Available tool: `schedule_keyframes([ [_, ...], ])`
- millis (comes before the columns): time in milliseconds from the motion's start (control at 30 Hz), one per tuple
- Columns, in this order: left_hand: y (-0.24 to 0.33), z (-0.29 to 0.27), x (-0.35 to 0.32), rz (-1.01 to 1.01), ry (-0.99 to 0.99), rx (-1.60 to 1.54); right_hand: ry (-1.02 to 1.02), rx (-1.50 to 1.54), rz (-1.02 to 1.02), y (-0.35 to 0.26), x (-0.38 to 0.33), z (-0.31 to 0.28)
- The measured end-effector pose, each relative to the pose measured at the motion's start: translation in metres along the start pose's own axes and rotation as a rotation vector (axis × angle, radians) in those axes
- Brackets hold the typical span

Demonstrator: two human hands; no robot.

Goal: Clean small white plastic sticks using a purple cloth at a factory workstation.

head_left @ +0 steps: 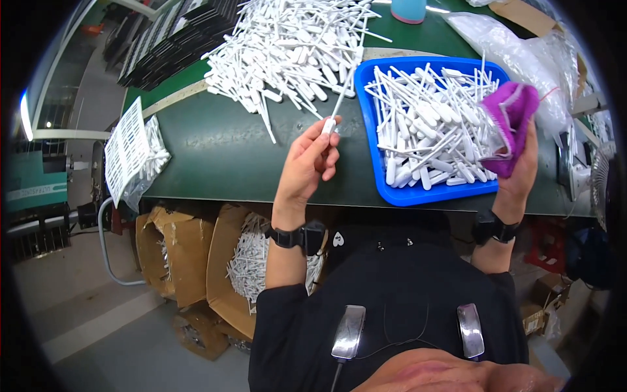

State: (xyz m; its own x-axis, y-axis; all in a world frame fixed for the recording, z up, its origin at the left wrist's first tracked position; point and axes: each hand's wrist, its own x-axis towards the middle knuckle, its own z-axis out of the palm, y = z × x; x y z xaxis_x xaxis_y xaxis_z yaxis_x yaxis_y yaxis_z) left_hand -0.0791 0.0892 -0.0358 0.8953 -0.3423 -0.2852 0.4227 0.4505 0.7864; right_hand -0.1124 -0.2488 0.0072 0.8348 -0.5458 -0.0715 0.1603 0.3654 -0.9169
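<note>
Two hands stood apart, the left [310,155] pinching a slim white plastic stick [339,102] above the dark-green table [225,153], the right [520,164] clutching a fuzzy purple cloth [520,104]; wiping probably needed a light, steady grip.

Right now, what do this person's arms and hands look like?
The left hand and right hand wear no visible gloves. The left wristband and right wristband are black, each with a boxy black module. Short black sleeves leave the forearms bare.

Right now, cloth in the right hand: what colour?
The cloth is purple with a pale edge; head view.
</note>
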Motion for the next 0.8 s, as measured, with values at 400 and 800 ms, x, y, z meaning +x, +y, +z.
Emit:
schedule_keyframes([
  [400,-0.023,0.017,0.004,0.021,0.151,-0.225,-0.306,0.526,0.41,0.017,-0.001,0.008],
  [800,-0.02,0.059,0.006,0.133,0.066,0.021,-0.359,0.629,0.422,0.033,-0.021,0.022],
])
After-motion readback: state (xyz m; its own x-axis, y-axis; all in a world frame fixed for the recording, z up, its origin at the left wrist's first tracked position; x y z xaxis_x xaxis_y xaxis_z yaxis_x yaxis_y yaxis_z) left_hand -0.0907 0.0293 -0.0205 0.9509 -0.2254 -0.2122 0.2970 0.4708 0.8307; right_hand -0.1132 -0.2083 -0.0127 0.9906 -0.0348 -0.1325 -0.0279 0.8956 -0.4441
